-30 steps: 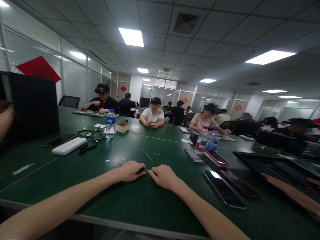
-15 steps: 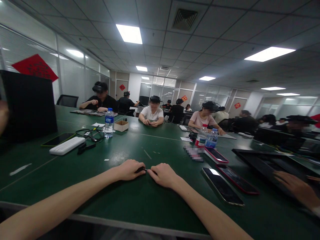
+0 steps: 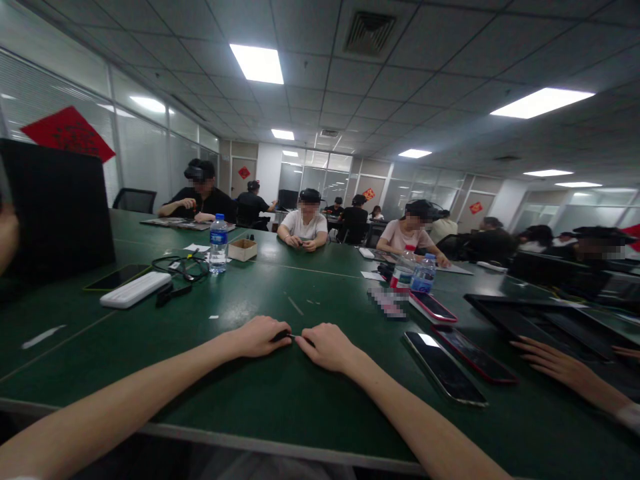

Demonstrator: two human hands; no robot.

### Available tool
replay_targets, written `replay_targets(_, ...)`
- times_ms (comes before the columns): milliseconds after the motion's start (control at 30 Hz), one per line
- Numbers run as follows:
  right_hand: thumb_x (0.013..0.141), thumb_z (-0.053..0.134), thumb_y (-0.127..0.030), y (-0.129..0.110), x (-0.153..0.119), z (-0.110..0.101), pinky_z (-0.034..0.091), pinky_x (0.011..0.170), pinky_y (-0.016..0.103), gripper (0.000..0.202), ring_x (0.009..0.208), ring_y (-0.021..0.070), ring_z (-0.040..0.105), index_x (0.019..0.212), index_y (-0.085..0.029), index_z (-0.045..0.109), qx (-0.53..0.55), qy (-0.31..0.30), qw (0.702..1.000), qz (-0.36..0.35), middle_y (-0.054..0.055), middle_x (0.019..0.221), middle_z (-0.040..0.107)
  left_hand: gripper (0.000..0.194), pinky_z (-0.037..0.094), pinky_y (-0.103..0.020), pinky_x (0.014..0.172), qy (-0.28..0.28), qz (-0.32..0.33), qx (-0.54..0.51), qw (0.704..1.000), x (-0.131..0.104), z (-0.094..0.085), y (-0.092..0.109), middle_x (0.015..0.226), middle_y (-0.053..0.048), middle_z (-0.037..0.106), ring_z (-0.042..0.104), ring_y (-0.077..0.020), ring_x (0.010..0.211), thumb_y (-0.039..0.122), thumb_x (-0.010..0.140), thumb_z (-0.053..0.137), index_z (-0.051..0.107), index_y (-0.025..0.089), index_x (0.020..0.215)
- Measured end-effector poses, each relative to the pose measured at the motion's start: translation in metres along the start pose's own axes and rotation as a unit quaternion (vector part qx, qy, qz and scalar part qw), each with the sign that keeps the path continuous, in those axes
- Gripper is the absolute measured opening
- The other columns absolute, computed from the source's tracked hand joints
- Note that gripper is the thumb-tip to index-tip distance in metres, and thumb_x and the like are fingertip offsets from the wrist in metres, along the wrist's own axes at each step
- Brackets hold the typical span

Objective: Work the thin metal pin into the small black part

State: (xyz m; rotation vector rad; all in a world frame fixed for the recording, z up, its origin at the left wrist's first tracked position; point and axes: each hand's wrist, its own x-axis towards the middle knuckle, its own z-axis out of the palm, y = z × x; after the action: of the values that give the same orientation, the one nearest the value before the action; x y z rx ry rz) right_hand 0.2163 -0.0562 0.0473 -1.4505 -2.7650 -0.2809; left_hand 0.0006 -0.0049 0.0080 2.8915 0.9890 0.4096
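My left hand (image 3: pixel 264 335) rests on the green table (image 3: pixel 225 407), its fingers closed round a small dark object (image 3: pixel 281 336) whose kind I cannot make out. A thin pale end of it points toward my right hand (image 3: pixel 327 347). That hand is closed too, thumb and finger pinched near this end. Whether it grips the end or something hidden, I cannot tell. The two hands are nearly touching. Nearest on the right lies a black-screened phone (image 3: pixel 445 369).
Two more phones, a red-edged one (image 3: pixel 475 353) and a pink-cased one (image 3: pixel 433 307), lie beyond it. At right, another person's hand (image 3: pixel 560 363) is by a black tray-like panel (image 3: pixel 500 313). A water bottle (image 3: pixel 219 247), white power strip-like block (image 3: pixel 135 290) and open box (image 3: pixel 243 249) stand left.
My hands have hardly moved and stay together round the small dark object. At right, the other person's hand has shifted left, off the black panel toward the phones.
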Motion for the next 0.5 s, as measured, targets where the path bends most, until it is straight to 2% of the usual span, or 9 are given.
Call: replay_targets(500, 0.097, 0.028, -0.050, -0.0004, -0.0017, -0.0043, 0.041, 0.066, 0.024, 0.053, 0.071, 0.0160, 0.063, 0.086, -0.018, 0.067, 0.021, -0.002, 1.000, -0.022, 0.007, 0.081, 0.070, 0.037, 0.046, -0.030, 0.072, -0.014, -0.002, 0.013, 1.000, -0.0005, -0.0047, 0.0028, 0.098, -0.007, 0.068, 0.065, -0.0226, 0.088, 0.046, 0.095, 0.039, 0.057, 0.023, 0.116)
